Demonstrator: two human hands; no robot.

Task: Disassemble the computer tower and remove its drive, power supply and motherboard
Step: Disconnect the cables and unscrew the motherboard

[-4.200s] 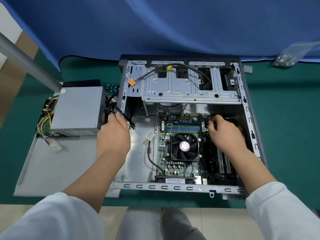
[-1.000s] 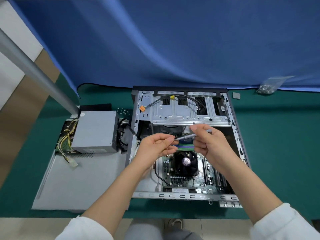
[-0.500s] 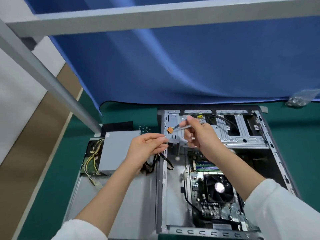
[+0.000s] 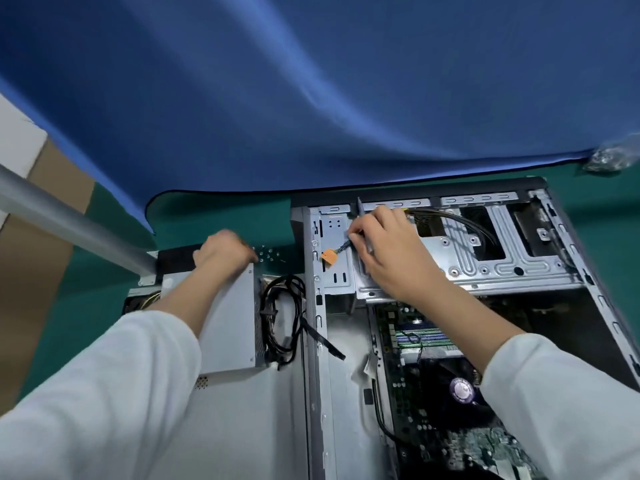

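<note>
Tower (image 4: 433,278): lies open on its side on the green mat, motherboard (image 4: 433,393) inside, nearest me.
Power supply (image 4: 228,317): out, resting on the grey side panel (image 4: 242,427) left of the tower.
Right hand (image 4: 388,251): over the drive cage (image 4: 485,265), fingers curled round a screwdriver (image 4: 361,211).
Left hand (image 4: 221,252): blurred, fingers bent down by loose screws (image 4: 268,253); grip unclear.
Backdrop: blue cloth (image 4: 311,98).

Both arms are being held stretched forward, sleeved to the forearm. The left hand (image 4: 223,253) is being kept knuckles-up, fingers curled downward at their tips, blurred. To its right, the right hand (image 4: 388,247) is being held palm-down, a thin tool pinched in its fingers.
</note>
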